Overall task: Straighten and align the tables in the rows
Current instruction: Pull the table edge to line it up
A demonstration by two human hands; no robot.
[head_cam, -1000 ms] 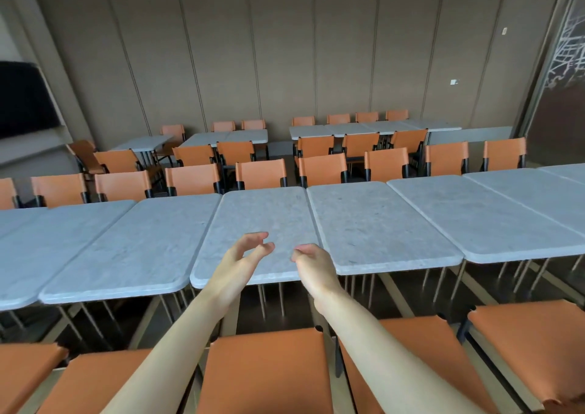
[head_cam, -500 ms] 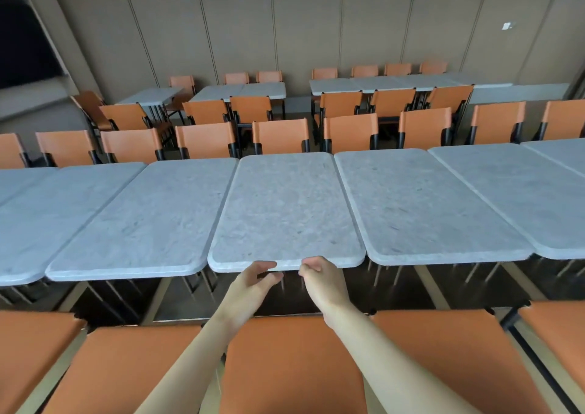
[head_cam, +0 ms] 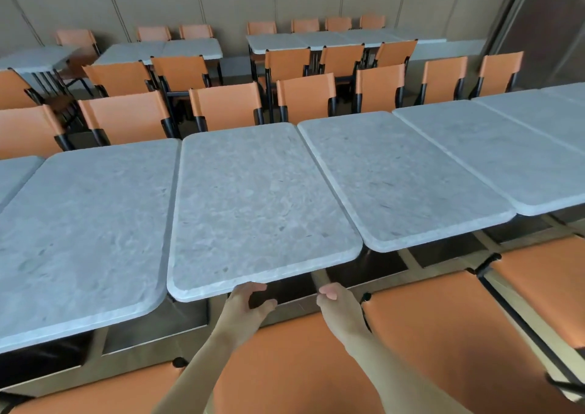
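Note:
A row of grey marble-look tables runs across the view. The middle table (head_cam: 253, 204) stands straight ahead; its near edge sits closer to me than that of the right table (head_cam: 399, 179) and farther than that of the left table (head_cam: 82, 233). My left hand (head_cam: 248, 303) is just under the middle table's near edge, fingers and thumb curved apart in a C, index finger at the rim. My right hand (head_cam: 335, 303) hovers below and right of that edge, fingers curled, holding nothing and apart from the table.
Orange chair backs (head_cam: 316, 360) stand directly between me and the tables. More orange chairs (head_cam: 228, 103) line the far side, with further rows of tables (head_cam: 316, 38) behind, up to the panelled wall. Further tables (head_cam: 506, 147) continue the row to the right.
The view has closed in on the middle table and tilted down. Both hands dropped from over the tabletop to its near edge; the right hand has shifted right, away from the left.

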